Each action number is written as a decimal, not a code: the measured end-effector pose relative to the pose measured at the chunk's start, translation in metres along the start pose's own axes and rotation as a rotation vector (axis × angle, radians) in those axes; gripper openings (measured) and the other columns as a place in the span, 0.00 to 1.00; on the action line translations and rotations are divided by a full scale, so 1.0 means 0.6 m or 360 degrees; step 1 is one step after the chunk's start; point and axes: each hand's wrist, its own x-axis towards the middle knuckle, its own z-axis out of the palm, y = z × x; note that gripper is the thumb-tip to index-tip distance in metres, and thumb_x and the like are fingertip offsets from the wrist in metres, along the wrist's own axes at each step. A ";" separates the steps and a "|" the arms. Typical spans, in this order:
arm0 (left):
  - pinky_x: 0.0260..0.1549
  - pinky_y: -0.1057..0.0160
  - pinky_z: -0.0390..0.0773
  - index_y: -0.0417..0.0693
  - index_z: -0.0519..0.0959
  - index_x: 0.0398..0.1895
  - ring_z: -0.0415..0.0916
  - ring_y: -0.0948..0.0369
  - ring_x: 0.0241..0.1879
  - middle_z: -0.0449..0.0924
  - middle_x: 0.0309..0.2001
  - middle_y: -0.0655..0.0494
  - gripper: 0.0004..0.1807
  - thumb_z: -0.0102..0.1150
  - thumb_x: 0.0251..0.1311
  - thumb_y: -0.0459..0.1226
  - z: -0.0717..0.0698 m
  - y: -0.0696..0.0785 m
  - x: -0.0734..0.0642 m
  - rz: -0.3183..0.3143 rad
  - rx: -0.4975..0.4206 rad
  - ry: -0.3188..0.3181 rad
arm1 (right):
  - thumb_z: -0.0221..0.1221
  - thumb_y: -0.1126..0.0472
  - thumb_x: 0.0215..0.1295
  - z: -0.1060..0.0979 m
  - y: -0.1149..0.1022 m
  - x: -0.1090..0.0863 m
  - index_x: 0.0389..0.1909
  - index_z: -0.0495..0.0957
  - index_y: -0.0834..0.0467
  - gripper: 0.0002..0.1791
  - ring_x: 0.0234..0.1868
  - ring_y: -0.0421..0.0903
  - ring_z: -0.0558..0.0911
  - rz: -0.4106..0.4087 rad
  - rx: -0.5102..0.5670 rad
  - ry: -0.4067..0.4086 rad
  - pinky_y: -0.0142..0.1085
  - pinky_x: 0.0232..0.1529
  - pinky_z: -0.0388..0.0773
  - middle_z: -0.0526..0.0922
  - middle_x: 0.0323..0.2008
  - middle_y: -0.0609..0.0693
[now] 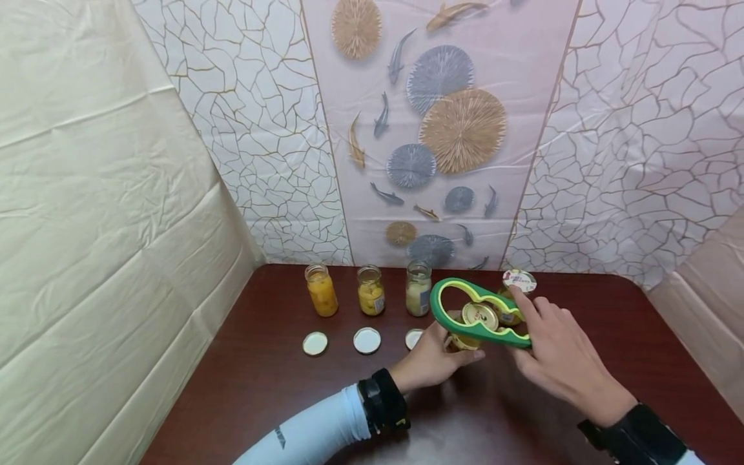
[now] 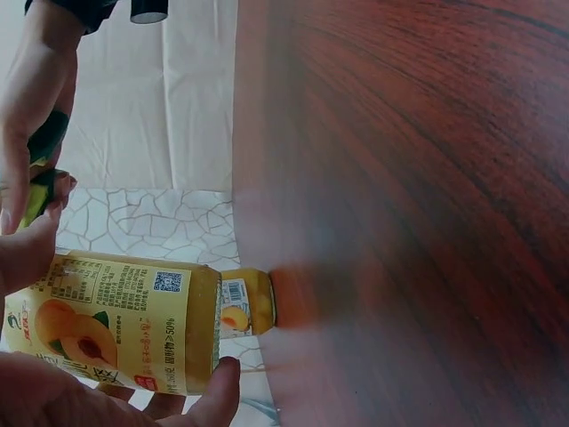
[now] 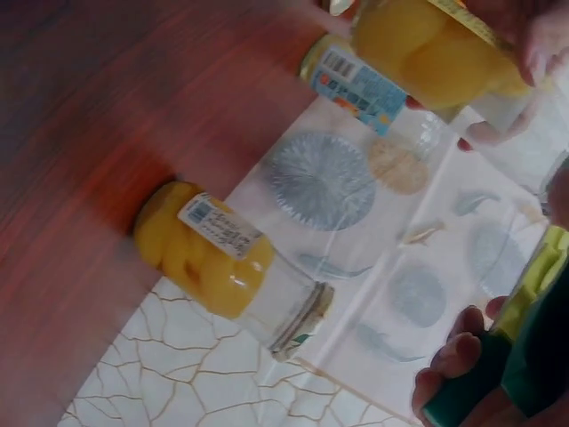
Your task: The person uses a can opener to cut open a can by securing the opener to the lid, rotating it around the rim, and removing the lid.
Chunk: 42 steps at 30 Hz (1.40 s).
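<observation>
My left hand [image 1: 433, 358] grips a glass jar [image 2: 116, 325] of yellow fruit, its label printed with peaches. In the left wrist view, the jar is lifted off the table. A gold lid [image 1: 480, 314] closes its top. My right hand [image 1: 560, 352] holds a green jar opener [image 1: 440, 298] with a scalloped light-green inner edge, fingers curled round its right end. The opener is above the jar, and the lid shows through its opening in the head view. Partly hidden behind the opener stands a lidded jar [image 3: 209, 249] of yellow fruit.
Along the table's back stand three lidless jars: one orange-filled [image 1: 322, 294], one with yellow pieces [image 1: 371, 294], one with pale contents [image 1: 418, 294]. Before them lie white lids [image 1: 315, 343], [image 1: 367, 340] and a third lid [image 1: 413, 338] near my left hand. A patterned cloth [image 1: 279, 129] hangs behind.
</observation>
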 end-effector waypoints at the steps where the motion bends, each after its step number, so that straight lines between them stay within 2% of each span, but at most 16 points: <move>1: 0.66 0.65 0.75 0.73 0.73 0.69 0.76 0.73 0.65 0.80 0.64 0.71 0.30 0.74 0.68 0.47 0.000 0.000 -0.001 0.0000 -0.0001 0.0002 | 0.69 0.58 0.53 -0.002 -0.002 0.001 0.80 0.65 0.60 0.50 0.33 0.45 0.67 0.0004 0.0003 -0.0022 0.41 0.38 0.64 0.76 0.36 0.52; 8: 0.66 0.65 0.76 0.66 0.74 0.69 0.76 0.72 0.65 0.81 0.66 0.66 0.29 0.74 0.68 0.45 0.002 0.001 -0.004 0.0096 0.0042 -0.0013 | 0.66 0.60 0.53 -0.015 -0.018 0.005 0.76 0.67 0.65 0.45 0.34 0.46 0.70 0.0012 0.0006 -0.0229 0.41 0.38 0.65 0.77 0.37 0.52; 13: 0.65 0.65 0.76 0.64 0.74 0.69 0.77 0.72 0.65 0.81 0.66 0.65 0.30 0.75 0.67 0.44 0.003 -0.004 -0.007 0.0107 0.0045 0.0014 | 0.66 0.61 0.53 -0.020 -0.023 0.006 0.74 0.68 0.67 0.44 0.36 0.48 0.75 0.0008 -0.0018 -0.0301 0.47 0.41 0.72 0.81 0.38 0.55; 19: 0.65 0.65 0.76 0.63 0.74 0.70 0.78 0.70 0.65 0.81 0.67 0.63 0.30 0.74 0.67 0.44 0.003 -0.007 -0.008 0.0098 0.0035 0.0017 | 0.67 0.64 0.52 -0.019 -0.025 0.002 0.73 0.68 0.68 0.43 0.44 0.55 0.83 0.0024 -0.0005 -0.0349 0.55 0.49 0.79 0.86 0.47 0.61; 23: 0.66 0.64 0.76 0.64 0.74 0.70 0.77 0.69 0.66 0.81 0.67 0.63 0.31 0.75 0.67 0.45 0.003 -0.009 -0.012 0.0066 0.0064 0.0020 | 0.69 0.66 0.47 -0.015 -0.024 -0.002 0.71 0.71 0.67 0.44 0.34 0.51 0.82 -0.0017 -0.0056 -0.0305 0.48 0.37 0.80 0.87 0.42 0.59; 27: 0.68 0.63 0.75 0.65 0.74 0.71 0.77 0.69 0.67 0.81 0.67 0.64 0.32 0.75 0.66 0.46 0.001 -0.009 -0.015 0.0059 0.0087 0.0003 | 0.70 0.68 0.44 -0.013 -0.023 -0.004 0.68 0.74 0.65 0.43 0.23 0.43 0.74 -0.0069 -0.0132 -0.0221 0.40 0.24 0.72 0.86 0.34 0.55; 33: 0.69 0.63 0.75 0.65 0.72 0.73 0.77 0.70 0.67 0.80 0.69 0.63 0.32 0.73 0.68 0.44 -0.008 -0.015 -0.011 0.0076 0.0005 -0.0125 | 0.71 0.68 0.41 -0.009 -0.022 -0.007 0.67 0.76 0.63 0.43 0.19 0.37 0.65 -0.0119 -0.0141 -0.0148 0.34 0.18 0.63 0.82 0.27 0.50; 36: 0.67 0.66 0.74 0.64 0.71 0.74 0.77 0.70 0.67 0.78 0.70 0.61 0.32 0.72 0.69 0.43 -0.012 -0.020 -0.006 0.0111 -0.0022 -0.0207 | 0.71 0.68 0.40 -0.005 -0.020 -0.008 0.66 0.76 0.63 0.43 0.19 0.36 0.65 -0.0142 -0.0130 -0.0135 0.33 0.19 0.63 0.84 0.28 0.51; 40: 0.64 0.69 0.75 0.63 0.69 0.75 0.75 0.72 0.66 0.77 0.70 0.61 0.33 0.71 0.70 0.44 -0.017 -0.028 -0.001 0.0159 0.0025 -0.0299 | 0.71 0.68 0.40 0.002 -0.011 -0.009 0.67 0.77 0.62 0.44 0.20 0.35 0.65 -0.0172 -0.0104 -0.0144 0.32 0.19 0.62 0.84 0.29 0.50; 42: 0.61 0.70 0.77 0.63 0.68 0.75 0.78 0.73 0.60 0.80 0.66 0.58 0.33 0.70 0.71 0.43 -0.021 -0.032 0.000 0.0164 0.0007 -0.0394 | 0.71 0.68 0.39 0.006 -0.005 -0.010 0.66 0.77 0.61 0.44 0.20 0.34 0.65 -0.0195 -0.0089 -0.0154 0.31 0.20 0.61 0.85 0.29 0.48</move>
